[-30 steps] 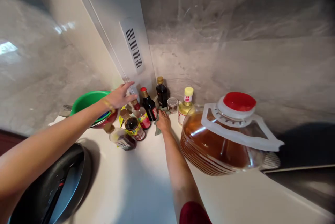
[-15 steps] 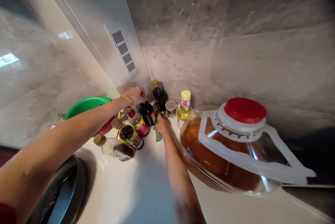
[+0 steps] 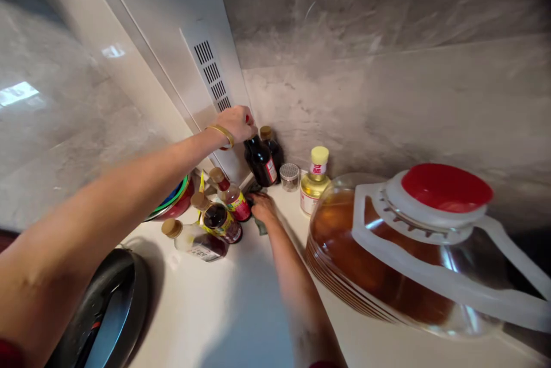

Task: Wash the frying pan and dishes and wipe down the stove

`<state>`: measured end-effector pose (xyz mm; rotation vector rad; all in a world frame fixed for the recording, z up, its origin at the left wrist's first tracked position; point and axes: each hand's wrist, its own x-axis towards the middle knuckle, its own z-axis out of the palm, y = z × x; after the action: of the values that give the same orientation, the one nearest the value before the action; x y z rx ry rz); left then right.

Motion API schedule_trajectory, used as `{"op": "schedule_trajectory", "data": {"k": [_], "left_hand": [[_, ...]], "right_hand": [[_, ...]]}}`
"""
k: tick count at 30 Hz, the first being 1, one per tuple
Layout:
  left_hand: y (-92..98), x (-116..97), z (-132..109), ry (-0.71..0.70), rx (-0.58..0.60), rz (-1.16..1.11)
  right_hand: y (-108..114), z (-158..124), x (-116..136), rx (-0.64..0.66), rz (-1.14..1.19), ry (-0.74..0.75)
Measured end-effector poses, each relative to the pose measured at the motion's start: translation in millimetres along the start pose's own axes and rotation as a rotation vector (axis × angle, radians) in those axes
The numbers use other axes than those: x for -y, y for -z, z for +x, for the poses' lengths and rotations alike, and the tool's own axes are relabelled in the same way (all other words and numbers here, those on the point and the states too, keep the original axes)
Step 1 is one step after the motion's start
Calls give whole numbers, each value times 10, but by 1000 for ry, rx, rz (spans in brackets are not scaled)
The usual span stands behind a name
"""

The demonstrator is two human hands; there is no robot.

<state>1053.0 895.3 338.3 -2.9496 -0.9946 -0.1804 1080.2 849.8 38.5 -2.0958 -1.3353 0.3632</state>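
Note:
My left hand grips a dark sauce bottle by its red cap, close to the back wall. Behind it stands a second dark bottle with a tan cap. Down on the counter, my right hand is closed on a dark green cloth, mostly hidden under the fingers. Left of that hand are a bottle with a pink and yellow label, a dark sauce bottle with a yellow label and a clear bottle with a tan cap.
A large jug of amber liquid with a red lid fills the right side. A small jar and a yellow-capped bottle line the wall. At left are a red basin and a black pan.
My left hand has raised the dark bottle and carried it toward the back wall, in front of the other dark bottle. My right hand with the cloth has shifted into the spot it left.

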Motion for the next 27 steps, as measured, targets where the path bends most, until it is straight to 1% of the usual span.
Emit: {"op": "schedule_trajectory", "data": {"k": [5, 9, 11, 14, 17, 20, 23, 25, 27], "left_hand": [[-227, -16, 32, 11, 26, 27], [-437, 1, 77, 20, 33, 86], [-546, 6, 105, 12, 48, 93], [-684, 16, 146, 6, 64, 97], [-768, 49, 190, 14, 78, 112], [-811, 110, 238, 14, 91, 119], [-817, 160, 253, -6, 111, 100], [-776, 171, 207, -14, 138, 88], [-682, 181, 96, -3, 187, 112]], "right_hand": [[-40, -313, 63, -14, -16, -68], [-54, -561, 98, -18, -26, -65], [-74, -627, 89, -27, -31, -57], [-128, -585, 48, -59, -41, -48], [-189, -402, 16, -85, -47, -46], [-225, -198, 23, -91, -41, -36], [-218, -98, 60, -86, -25, -19], [-199, -121, 79, -77, -8, 1], [-182, -204, 74, -64, 18, 30]]}}
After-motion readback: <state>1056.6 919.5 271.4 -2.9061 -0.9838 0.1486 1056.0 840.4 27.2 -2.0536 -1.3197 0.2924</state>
